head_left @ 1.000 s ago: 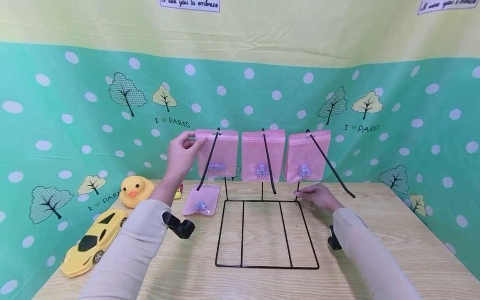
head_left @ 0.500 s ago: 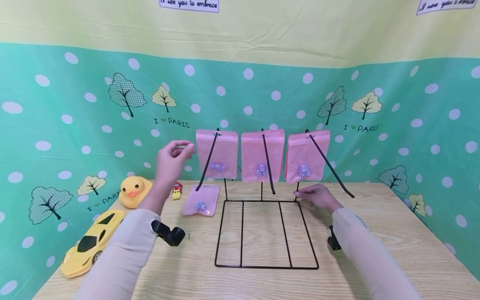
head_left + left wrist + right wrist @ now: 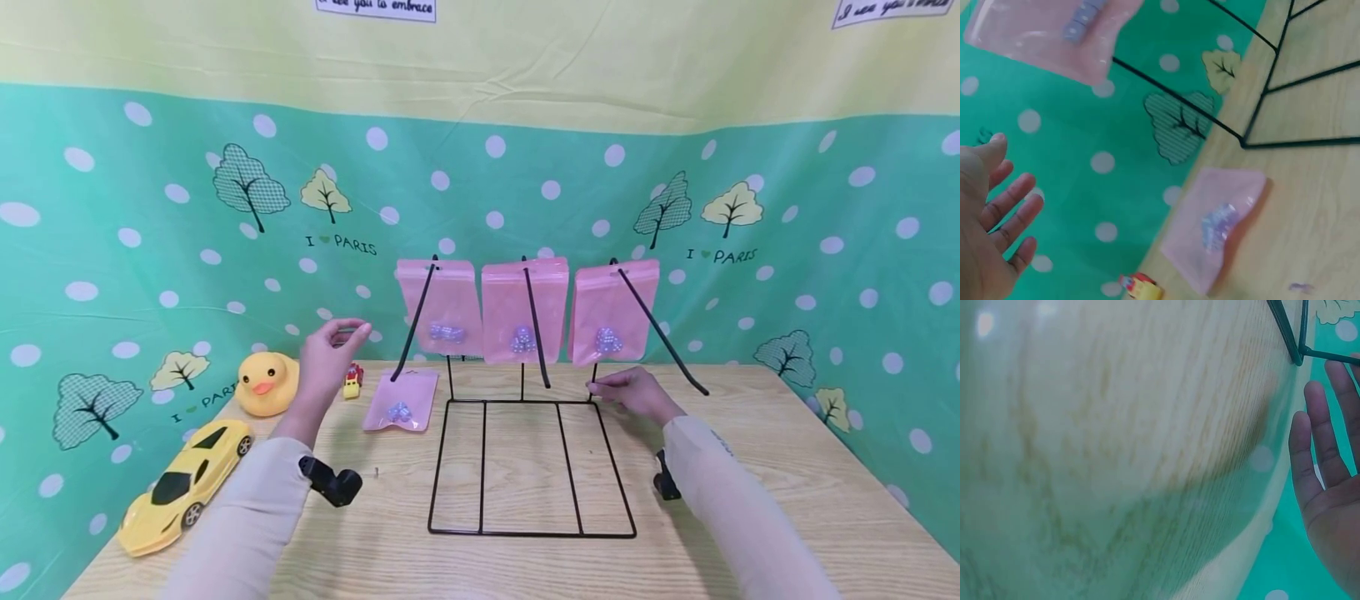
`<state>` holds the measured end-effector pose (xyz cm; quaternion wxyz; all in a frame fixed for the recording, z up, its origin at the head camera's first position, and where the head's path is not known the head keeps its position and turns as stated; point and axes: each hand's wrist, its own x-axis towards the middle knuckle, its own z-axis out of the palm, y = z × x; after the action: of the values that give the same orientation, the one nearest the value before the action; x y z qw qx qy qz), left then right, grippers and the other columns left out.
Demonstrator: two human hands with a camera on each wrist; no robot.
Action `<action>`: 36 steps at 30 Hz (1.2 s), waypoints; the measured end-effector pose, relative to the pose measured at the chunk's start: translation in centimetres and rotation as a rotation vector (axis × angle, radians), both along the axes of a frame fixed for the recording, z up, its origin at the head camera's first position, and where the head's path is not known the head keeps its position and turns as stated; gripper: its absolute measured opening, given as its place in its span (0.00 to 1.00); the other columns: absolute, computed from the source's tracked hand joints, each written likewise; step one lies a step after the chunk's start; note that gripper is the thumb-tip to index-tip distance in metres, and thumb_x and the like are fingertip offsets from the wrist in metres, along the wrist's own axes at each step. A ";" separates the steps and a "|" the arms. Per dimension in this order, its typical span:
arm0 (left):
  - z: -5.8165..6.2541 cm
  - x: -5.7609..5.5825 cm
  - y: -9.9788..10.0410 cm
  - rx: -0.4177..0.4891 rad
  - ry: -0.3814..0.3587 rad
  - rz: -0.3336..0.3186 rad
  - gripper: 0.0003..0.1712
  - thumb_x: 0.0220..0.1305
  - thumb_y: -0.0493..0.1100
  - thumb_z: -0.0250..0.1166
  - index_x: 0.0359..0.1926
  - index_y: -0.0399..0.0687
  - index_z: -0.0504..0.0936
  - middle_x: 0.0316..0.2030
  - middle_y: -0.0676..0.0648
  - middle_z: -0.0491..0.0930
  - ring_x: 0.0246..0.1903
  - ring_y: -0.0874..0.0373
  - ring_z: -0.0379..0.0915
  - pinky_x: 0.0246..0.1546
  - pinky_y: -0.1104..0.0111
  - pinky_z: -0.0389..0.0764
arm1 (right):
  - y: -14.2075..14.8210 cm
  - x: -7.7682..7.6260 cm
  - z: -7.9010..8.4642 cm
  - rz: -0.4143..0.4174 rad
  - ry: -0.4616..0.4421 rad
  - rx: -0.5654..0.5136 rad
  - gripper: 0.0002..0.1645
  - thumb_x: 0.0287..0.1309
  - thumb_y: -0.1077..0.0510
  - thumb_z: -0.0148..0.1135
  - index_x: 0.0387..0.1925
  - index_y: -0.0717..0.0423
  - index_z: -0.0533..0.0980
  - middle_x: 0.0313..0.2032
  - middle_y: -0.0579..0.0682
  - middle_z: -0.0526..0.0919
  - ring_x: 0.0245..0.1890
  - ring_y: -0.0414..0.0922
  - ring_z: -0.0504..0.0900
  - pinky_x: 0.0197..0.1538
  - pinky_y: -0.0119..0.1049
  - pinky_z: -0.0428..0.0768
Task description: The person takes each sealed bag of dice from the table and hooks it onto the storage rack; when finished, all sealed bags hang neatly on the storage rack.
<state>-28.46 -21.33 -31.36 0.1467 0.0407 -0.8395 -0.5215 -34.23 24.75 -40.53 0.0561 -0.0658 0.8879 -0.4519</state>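
A black wire display rack point(image 3: 532, 533) stands on the table with pink zip bags on its three hooks: a left bag point(image 3: 442, 304), a middle bag point(image 3: 517, 308) and a right bag point(image 3: 611, 312). Small dice-like pieces show through each. Another pink bag point(image 3: 401, 400) lies flat beside the rack's left side. My left hand point(image 3: 330, 354) hovers left of the hanging bags, holding nothing; in the left wrist view its fingers point(image 3: 1013, 215) are spread. At the rack's rear right upright, my right hand point(image 3: 637, 393) pinches the wire; its thumb is out of the right wrist view.
On the left side of the table are a yellow toy duck point(image 3: 266, 383), a yellow toy car point(image 3: 187, 487) and a small red and yellow toy point(image 3: 353, 381). A tiny object point(image 3: 377, 472) lies left of the rack. A green patterned cloth point(image 3: 480, 192) hangs behind.
My left hand has let go of the left bag and moved left and down. That bag now swings slightly to the right on its hook. My right hand stays at the upright.
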 end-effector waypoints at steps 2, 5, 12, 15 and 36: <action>-0.8 -0.2 -0.3 -0.024 -0.030 0.000 0.31 0.76 0.58 0.57 0.68 0.40 0.73 0.62 0.34 0.75 0.63 0.40 0.71 0.62 0.50 0.73 | 0.0 0.0 0.0 -0.001 0.002 0.001 0.22 0.68 0.48 0.67 0.54 0.61 0.83 0.51 0.60 0.86 0.48 0.54 0.86 0.45 0.41 0.85; -1.9 -0.4 -0.6 -0.064 -0.070 0.005 0.32 0.77 0.57 0.57 0.69 0.39 0.72 0.63 0.32 0.75 0.62 0.40 0.71 0.58 0.52 0.75 | 0.0 0.0 0.0 0.001 0.001 -0.007 0.23 0.68 0.48 0.67 0.54 0.61 0.83 0.51 0.60 0.86 0.48 0.54 0.86 0.44 0.42 0.85; -4.4 -1.0 -1.0 -0.137 -0.141 0.010 0.29 0.77 0.54 0.58 0.67 0.37 0.73 0.60 0.30 0.76 0.56 0.38 0.75 0.51 0.55 0.78 | -0.1 0.0 -0.2 -0.002 -0.006 -0.004 0.23 0.67 0.47 0.67 0.54 0.59 0.83 0.52 0.59 0.86 0.48 0.53 0.85 0.43 0.39 0.84; -5.5 -1.3 -1.1 -0.179 -0.176 -0.009 0.30 0.76 0.53 0.58 0.67 0.35 0.72 0.61 0.28 0.73 0.60 0.35 0.71 0.58 0.48 0.74 | 0.0 0.0 -0.3 0.005 0.005 0.005 0.23 0.68 0.47 0.66 0.55 0.60 0.83 0.52 0.59 0.86 0.48 0.53 0.85 0.44 0.40 0.84; -9.1 -0.7 0.5 -0.449 -0.354 0.016 0.39 0.68 0.51 0.66 0.66 0.26 0.67 0.62 0.24 0.72 0.61 0.28 0.68 0.59 0.39 0.67 | 0.0 -0.1 -0.3 0.000 0.004 -0.014 0.22 0.68 0.48 0.66 0.54 0.61 0.83 0.50 0.58 0.87 0.47 0.51 0.86 0.41 0.38 0.83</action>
<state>-29.15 -20.84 -40.47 0.0072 0.1041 -0.9462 -0.3064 -34.31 24.78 -40.79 0.0537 -0.0669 0.8849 -0.4578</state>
